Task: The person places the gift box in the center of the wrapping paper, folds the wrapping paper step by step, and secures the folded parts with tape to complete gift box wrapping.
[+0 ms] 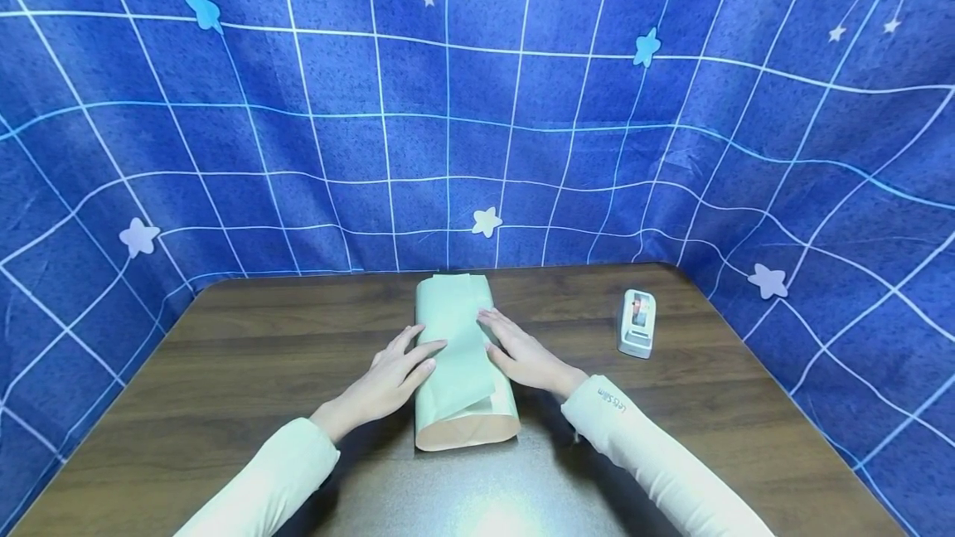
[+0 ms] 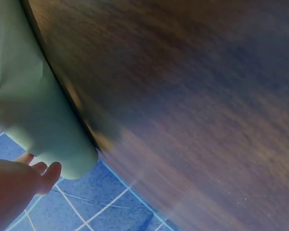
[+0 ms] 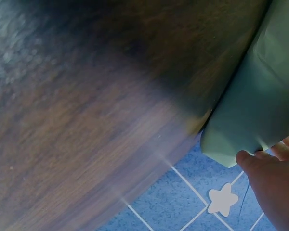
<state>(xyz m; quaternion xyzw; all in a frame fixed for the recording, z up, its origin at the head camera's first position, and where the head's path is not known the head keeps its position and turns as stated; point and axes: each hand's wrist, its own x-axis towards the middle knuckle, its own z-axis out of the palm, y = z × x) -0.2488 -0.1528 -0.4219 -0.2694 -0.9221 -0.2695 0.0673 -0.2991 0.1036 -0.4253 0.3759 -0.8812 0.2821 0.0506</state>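
Curtain [image 1: 477, 147] reads "…nshine You"; right sleeve [image 1: 647, 450], "Let's Slim".

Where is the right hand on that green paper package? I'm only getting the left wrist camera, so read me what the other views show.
Observer: In the head view, the right hand touches the right side of the green paper package.
Operator: Is anything else on the table?
Observer: Yes, a small white object sits on the table, to the right of that hand; I can't tell for sure what it is.
Operator: What does the package's end nearest the person look like?
Observer: The near end is oval and tan, unlike the pale green outside.
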